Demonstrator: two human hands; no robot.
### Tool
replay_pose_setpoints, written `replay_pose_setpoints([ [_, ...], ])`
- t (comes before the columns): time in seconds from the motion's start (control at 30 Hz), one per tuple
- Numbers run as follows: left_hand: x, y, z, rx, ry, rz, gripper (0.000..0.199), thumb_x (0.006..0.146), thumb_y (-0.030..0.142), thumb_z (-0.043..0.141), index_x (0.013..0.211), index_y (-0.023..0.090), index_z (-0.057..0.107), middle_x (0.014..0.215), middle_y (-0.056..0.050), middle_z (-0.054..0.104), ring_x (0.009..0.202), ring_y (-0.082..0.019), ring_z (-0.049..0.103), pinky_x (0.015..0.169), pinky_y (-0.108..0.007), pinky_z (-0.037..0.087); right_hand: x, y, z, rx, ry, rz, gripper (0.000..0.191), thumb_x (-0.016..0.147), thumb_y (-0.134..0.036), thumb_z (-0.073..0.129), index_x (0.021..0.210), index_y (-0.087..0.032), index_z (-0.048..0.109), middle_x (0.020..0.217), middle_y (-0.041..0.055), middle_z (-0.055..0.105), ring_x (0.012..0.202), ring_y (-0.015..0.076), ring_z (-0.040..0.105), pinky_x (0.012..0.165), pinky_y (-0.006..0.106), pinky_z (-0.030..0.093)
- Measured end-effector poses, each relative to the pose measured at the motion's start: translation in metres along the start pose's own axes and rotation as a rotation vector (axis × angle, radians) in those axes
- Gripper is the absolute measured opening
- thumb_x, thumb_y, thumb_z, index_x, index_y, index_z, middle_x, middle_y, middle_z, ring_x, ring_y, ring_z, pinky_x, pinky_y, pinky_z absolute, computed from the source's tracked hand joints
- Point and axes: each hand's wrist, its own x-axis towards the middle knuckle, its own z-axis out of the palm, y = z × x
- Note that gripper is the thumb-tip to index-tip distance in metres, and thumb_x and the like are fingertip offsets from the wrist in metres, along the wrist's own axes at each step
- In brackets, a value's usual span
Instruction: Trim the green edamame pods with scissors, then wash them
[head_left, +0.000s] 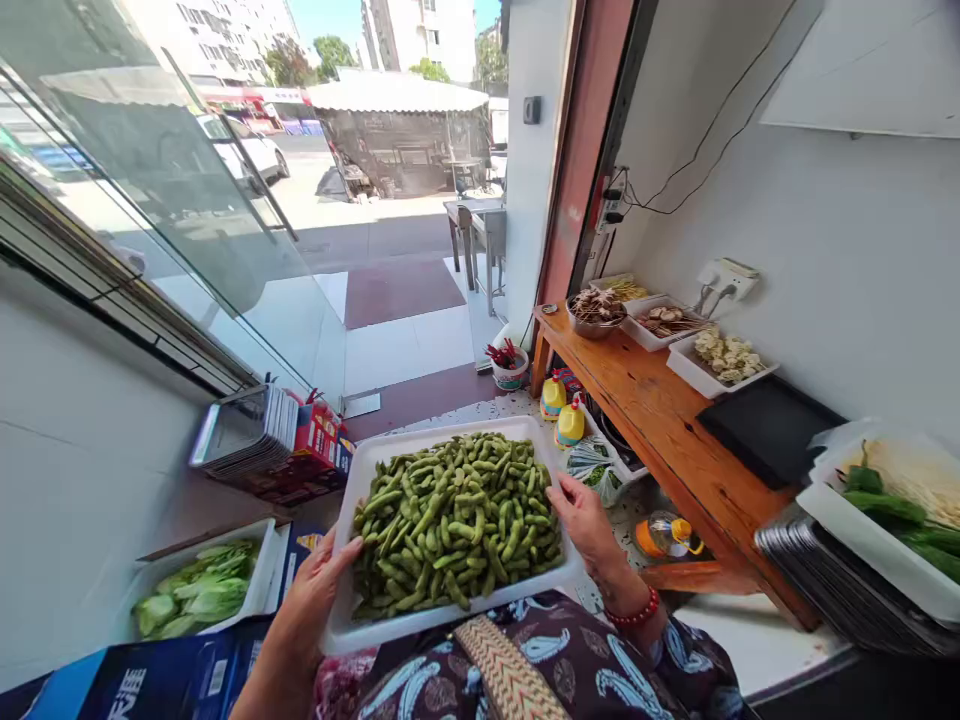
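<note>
A white plastic tray [442,428] heaped with green edamame pods [457,520] is held level in front of my body. My left hand [311,590] grips its left side, thumb over the rim and the other fingers hidden beneath. On the opposite side my right hand [585,520] clasps the rim, its thumb and forefinger near the pods and the rest underneath. A red bead bracelet circles my right wrist.
A wooden bench [637,400] on the right carries a metal bowl [596,312], trays of skewers and a black tray [769,430]. Stacked trays and boxes [319,440] stand left, near a bin of leafy greens [202,590]. Yellow jugs [570,425] sit below the bench; an open doorway lies ahead.
</note>
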Motion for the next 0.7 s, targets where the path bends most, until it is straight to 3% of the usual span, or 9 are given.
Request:
replay_pose_setpoints([
  [0.13,0.090,0.067,0.021,-0.013,-0.093,0.042,0.098,0.059,0.035,0.088,0.147,0.021,0.049,0.120,-0.014,0.072,0.103,-0.036,0.071,0.082,-0.040,0.062,0.090,-0.012,0.029,0.032,0.100,0.079,0.051,0.072,-0.054,0.073,0.108,-0.017,0.074,0.106,0.0082,0.076,0.097,0.0273,0.066,0.088,0.037,0.053],
  [0.27,0.193,0.111,0.026,-0.048,-0.090,0.051,0.095,0.058,0.036,0.088,0.145,0.020,0.052,0.119,-0.015,0.073,0.104,-0.037,0.071,0.083,-0.043,0.062,0.206,-0.006,0.064,0.070,0.037,0.071,0.049,0.073,-0.052,0.075,0.108,-0.018,0.075,0.106,0.0081,0.076,0.099,0.0282,0.067,0.088,0.038,0.053],
  [0.37,0.264,0.149,0.027,-0.097,0.013,0.036,0.093,0.057,0.032,0.089,0.143,0.022,0.054,0.114,-0.013,0.075,0.102,-0.037,0.072,0.082,-0.042,0.062,0.309,-0.007,0.100,0.059,-0.063,0.026,0.046,0.077,-0.051,0.071,0.109,-0.018,0.075,0.104,0.0079,0.076,0.095,0.0279,0.068,0.087,0.039,0.053],
  [0.47,0.320,0.194,0.025,-0.137,0.147,0.033,0.089,0.058,0.026,0.088,0.141,0.024,0.055,0.109,-0.009,0.077,0.100,-0.035,0.073,0.080,-0.039,0.063,0.407,-0.026,0.144,0.003,-0.169,-0.036,0.042,0.081,-0.048,0.067,0.109,-0.017,0.075,0.102,0.0077,0.076,0.093,0.0272,0.067,0.088,0.039,0.052],
  [0.6,0.385,0.255,0.014,-0.160,0.262,0.023,0.093,0.055,0.026,0.089,0.141,0.027,0.055,0.104,-0.006,0.078,0.099,-0.034,0.073,0.078,-0.036,0.064,0.512,-0.061,0.207,0.009,-0.314,-0.051,0.037,0.083,-0.043,0.064,0.108,-0.018,0.076,0.097,0.0053,0.076,0.090,0.0253,0.066,0.083,0.035,0.053],
  [0.7,0.443,0.299,0.008,-0.169,0.299,0.036,0.097,0.052,0.025,0.090,0.142,0.028,0.054,0.101,-0.005,0.079,0.097,-0.034,0.074,0.074,-0.035,0.065,0.584,-0.068,0.250,0.005,-0.351,-0.046,0.035,0.084,-0.041,0.062,0.107,-0.018,0.076,0.096,0.0045,0.075,0.089,0.0244,0.066,0.081,0.033,0.053],
])
